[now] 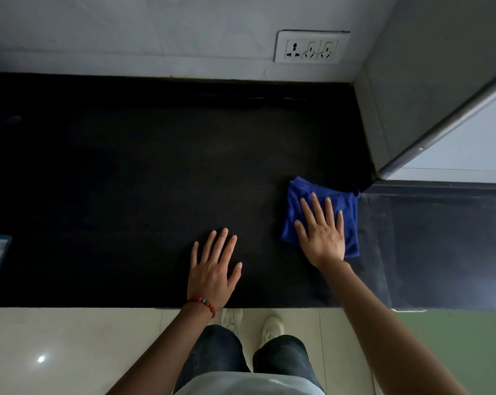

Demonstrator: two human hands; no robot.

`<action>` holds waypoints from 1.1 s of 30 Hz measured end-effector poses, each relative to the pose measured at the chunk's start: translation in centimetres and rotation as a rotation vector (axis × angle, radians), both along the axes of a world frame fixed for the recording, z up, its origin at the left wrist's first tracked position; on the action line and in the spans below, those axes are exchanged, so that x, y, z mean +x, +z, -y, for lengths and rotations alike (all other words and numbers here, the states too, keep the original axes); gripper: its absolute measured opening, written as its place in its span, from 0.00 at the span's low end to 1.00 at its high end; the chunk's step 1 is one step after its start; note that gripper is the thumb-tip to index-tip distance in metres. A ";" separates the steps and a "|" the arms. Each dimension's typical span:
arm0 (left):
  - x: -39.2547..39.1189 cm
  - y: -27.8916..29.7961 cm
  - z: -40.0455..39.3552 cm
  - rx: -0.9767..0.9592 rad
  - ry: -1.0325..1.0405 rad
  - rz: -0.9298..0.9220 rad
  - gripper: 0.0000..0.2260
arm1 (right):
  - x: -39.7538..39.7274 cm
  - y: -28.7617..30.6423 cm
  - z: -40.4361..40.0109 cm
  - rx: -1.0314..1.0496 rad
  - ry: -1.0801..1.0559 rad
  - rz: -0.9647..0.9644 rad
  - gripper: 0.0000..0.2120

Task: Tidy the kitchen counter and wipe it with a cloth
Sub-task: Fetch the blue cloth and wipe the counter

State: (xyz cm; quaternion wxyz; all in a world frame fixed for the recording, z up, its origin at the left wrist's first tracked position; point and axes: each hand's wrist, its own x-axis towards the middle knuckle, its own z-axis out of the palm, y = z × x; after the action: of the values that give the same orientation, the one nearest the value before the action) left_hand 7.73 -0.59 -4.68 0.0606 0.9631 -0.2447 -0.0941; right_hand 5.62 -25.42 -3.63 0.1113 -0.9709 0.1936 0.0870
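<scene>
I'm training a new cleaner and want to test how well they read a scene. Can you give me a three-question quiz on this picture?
1. True or false: the right hand lies flat on the blue cloth.
2. Which wrist wears the beaded bracelet?
A. left
B. right
C. neither
3. Fill in: the cloth lies near the ______ end of the black counter, as the person sees it.

Key
1. True: fingers spread, palm down on the cloth.
2. A: the left hand rests bare on the counter beside it.
3. Right, close to the wall corner.
</scene>
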 end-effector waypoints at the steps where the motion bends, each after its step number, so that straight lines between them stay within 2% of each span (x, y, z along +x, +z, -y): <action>1: 0.0 0.0 0.0 0.000 0.001 0.000 0.25 | -0.6 0.1 -1.2 -0.009 0.054 0.013 0.30; 4: 0.0 0.0 0.0 -0.014 0.007 -0.009 0.25 | -3.6 -0.1 -2.7 0.034 0.341 -0.027 0.29; 8: 0.0 0.3 0.0 -0.007 0.007 -0.003 0.25 | -4.1 0.4 -1.7 0.120 0.408 -0.025 0.29; 10: 0.0 0.4 0.0 -0.010 0.008 -0.007 0.25 | -4.1 0.8 -2.2 0.151 0.316 0.032 0.31; 12: -0.1 0.5 0.0 -0.001 0.009 -0.011 0.25 | -4.3 1.3 -3.1 0.161 0.052 0.129 0.31; 13: -0.1 0.6 0.0 0.003 0.010 -0.015 0.24 | -4.2 1.5 -3.6 0.155 -0.076 0.138 0.30; 15: -0.1 0.7 0.0 -0.006 0.013 -0.017 0.24 | -4.1 1.7 -4.4 0.146 -0.197 0.075 0.33; 18: -0.2 0.9 -0.2 -0.030 0.020 -0.021 0.23 | -4.0 2.1 -4.9 0.105 -0.173 0.036 0.35; 22: -1.3 0.5 -1.4 -0.122 0.058 -0.044 0.22 | -4.3 2.1 -5.5 0.141 -0.064 0.150 0.24; 25: -3.1 0.4 -3.4 -0.197 0.135 -0.070 0.23 | -4.3 2.6 -6.6 0.228 -0.037 0.181 0.19; 29: -6.5 0.7 -7.8 -0.300 0.317 -0.117 0.23 | -3.2 3.7 -9.6 0.358 0.016 0.117 0.19; 31: -8.5 1.1 -10.9 -0.364 0.452 -0.158 0.23 | -2.8 4.3 -12.4 0.448 0.091 0.104 0.18; 33: -11.0 1.4 -14.5 -0.418 0.636 -0.268 0.27 | -2.6 4.4 -16.1 0.516 0.214 0.067 0.18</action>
State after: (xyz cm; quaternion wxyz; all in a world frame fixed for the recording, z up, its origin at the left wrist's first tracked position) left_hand -3.27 13.93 -3.24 0.3125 0.9370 0.0616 -0.1435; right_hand 3.06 -9.34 0.78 0.3512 -0.9278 0.0578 0.1124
